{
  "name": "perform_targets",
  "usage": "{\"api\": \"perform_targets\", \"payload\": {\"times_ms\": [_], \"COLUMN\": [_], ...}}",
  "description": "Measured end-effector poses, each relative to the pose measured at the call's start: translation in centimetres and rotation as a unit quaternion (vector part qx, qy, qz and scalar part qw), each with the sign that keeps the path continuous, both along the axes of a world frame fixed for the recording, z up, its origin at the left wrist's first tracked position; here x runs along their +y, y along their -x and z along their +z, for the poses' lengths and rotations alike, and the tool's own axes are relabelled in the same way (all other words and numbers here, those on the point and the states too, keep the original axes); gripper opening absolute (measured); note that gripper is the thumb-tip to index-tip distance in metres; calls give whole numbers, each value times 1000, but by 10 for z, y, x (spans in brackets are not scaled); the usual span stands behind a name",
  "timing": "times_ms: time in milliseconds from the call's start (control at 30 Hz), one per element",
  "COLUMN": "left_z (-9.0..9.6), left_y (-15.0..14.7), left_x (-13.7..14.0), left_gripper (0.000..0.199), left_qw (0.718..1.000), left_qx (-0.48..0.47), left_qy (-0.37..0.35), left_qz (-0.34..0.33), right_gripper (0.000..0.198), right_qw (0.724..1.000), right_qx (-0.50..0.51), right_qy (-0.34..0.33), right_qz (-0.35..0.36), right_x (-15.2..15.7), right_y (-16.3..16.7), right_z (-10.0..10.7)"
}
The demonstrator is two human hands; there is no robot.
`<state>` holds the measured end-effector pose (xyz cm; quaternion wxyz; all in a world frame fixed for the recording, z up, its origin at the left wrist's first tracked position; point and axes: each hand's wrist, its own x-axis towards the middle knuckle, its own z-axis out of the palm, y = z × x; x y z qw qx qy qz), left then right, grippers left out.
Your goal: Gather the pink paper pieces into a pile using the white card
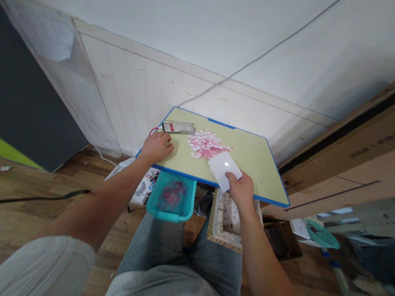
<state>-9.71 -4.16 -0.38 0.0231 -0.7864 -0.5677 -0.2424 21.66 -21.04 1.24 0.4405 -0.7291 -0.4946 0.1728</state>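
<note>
My right hand (241, 187) grips a flat white card (224, 166), thumb on top, over the front part of the small yellow table (255, 150) with a blue rim. The card's far edge meets the near side of a heap of small pink and white pieces (205, 144); I cannot tell what they are. My left hand (157, 147) rests at the table's left side with fingers curled in, and whatever may be inside them is hidden. Just beyond it lies a phone (171, 127), partly blurred out, with a red cable at its left end.
Below the table's front edge sit a teal basin (189, 207) with reddish residue and a speckled, pale-lined box (214, 227). White power strips (143, 187) lie at the left. Large cardboard boxes (355, 153) lean at the right. A white wall (197, 32) stands behind.
</note>
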Motion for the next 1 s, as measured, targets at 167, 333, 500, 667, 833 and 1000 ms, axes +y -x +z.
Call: {"api": "perform_targets", "payload": {"times_ms": [167, 333, 500, 667, 833, 1000], "left_z": [1, 0, 1, -1, -2, 1], "left_y": [0, 0, -1, 1, 1, 0], "left_x": [0, 0, -1, 2, 3, 1], "left_gripper": [31, 31, 30, 32, 32, 35], "left_qw": [1000, 1000, 1000, 1000, 1000, 1000], "left_qx": [7, 10, 6, 8, 2, 9], "left_qy": [-4, -10, 0, -13, -18, -11], "left_qz": [-3, -2, -2, -9, -16, -10], "right_gripper": [41, 42, 44, 44, 34, 29], "right_qw": [999, 996, 991, 990, 989, 987], "right_qx": [-46, -55, 0, 74, 122, 144], "right_qy": [19, 31, 37, 2, 48, 71], "right_qz": [10, -70, -130, -118, -65, -16], "right_x": [-12, -30, -48, -36, 10, 50], "right_y": [0, -42, -82, -114, -138, -139], "right_z": [-8, -14, -14, 6, 28, 25]}}
